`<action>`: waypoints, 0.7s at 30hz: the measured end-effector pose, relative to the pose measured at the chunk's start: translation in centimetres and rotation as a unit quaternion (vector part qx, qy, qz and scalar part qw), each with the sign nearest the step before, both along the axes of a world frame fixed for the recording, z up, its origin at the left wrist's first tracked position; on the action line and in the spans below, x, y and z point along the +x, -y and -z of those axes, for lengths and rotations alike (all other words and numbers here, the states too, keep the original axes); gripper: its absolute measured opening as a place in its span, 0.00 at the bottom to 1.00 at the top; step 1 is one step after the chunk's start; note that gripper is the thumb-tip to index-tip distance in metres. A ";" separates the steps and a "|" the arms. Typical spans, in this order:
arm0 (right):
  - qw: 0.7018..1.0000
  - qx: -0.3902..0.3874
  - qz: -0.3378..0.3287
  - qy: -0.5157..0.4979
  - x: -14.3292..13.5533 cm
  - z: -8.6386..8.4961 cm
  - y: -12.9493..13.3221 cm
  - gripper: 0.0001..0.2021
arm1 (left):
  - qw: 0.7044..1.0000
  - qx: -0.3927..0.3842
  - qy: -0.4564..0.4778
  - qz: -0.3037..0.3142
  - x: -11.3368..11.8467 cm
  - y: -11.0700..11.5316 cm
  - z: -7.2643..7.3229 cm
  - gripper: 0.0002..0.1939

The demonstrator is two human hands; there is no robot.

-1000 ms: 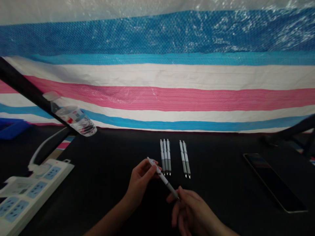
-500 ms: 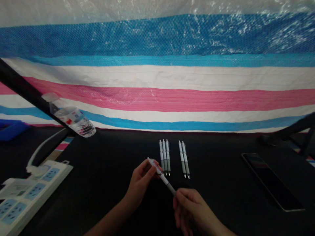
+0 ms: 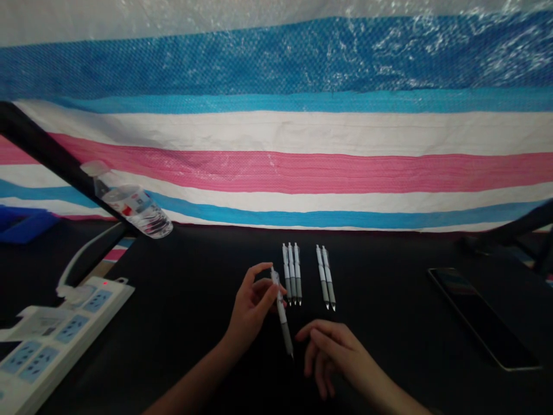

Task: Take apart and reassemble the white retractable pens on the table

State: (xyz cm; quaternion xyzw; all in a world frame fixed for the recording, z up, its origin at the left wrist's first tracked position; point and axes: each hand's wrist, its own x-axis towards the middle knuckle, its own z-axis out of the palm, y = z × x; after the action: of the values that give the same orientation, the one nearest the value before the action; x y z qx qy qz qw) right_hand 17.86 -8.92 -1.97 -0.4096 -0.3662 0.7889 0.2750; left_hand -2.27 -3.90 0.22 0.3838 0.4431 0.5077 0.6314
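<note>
My left hand (image 3: 253,305) grips a white and grey click pen (image 3: 282,317) by its upper barrel, the index fingertip resting at the push button. The pen slants, with its tip exposed and pointing down toward me. Just right of the tip, my right hand (image 3: 330,349) hovers with its fingers loosely apart and nothing in them. Beyond my hands lie three matching pens (image 3: 292,276) side by side, tips toward me. To their right is a pair of the same pens (image 3: 325,279), laid the same way.
A black phone (image 3: 481,317) lies on the right of the black table (image 3: 380,271). At left are a white power strip (image 3: 82,325) with a plugged cable and a tilted water bottle (image 3: 138,210) by a black bar (image 3: 52,155). A striped sheet (image 3: 302,132) hangs behind.
My right hand has let go of the pen's grey grip and opened. In my left hand the pen has swung steeper, its tip now showing, and my index finger has moved onto the button.
</note>
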 end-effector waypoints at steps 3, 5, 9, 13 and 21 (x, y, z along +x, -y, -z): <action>1.000 0.008 -0.013 0.012 0.0 -0.1 0.0 0.28 | 1.000 -0.002 -0.017 0.001 0.0 -0.1 0.1 0.23; 1.000 0.011 -0.017 0.017 0.0 -0.1 0.0 0.28 | 1.000 -0.002 -0.025 -0.005 0.0 -0.1 0.1 0.22; 1.000 0.009 -0.017 0.017 0.0 -0.1 -0.1 0.27 | 0.999 0.004 -0.031 -0.018 -0.1 -0.2 0.2 0.23; 1.000 0.011 -0.017 0.017 0.0 0.0 -0.2 0.26 | 0.999 -0.002 -0.031 -0.023 -0.1 -0.3 0.0 0.22; 1.000 0.006 -0.020 0.013 0.0 0.2 -0.2 0.26 | 0.999 -0.012 -0.029 -0.043 0.1 -0.4 -0.3 0.26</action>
State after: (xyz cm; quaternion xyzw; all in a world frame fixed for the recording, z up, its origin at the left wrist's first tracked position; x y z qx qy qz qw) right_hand 17.91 -8.70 -2.17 -0.4110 -0.3826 0.7867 0.2563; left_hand -2.22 -3.45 0.55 0.3715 0.4833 0.5173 0.6006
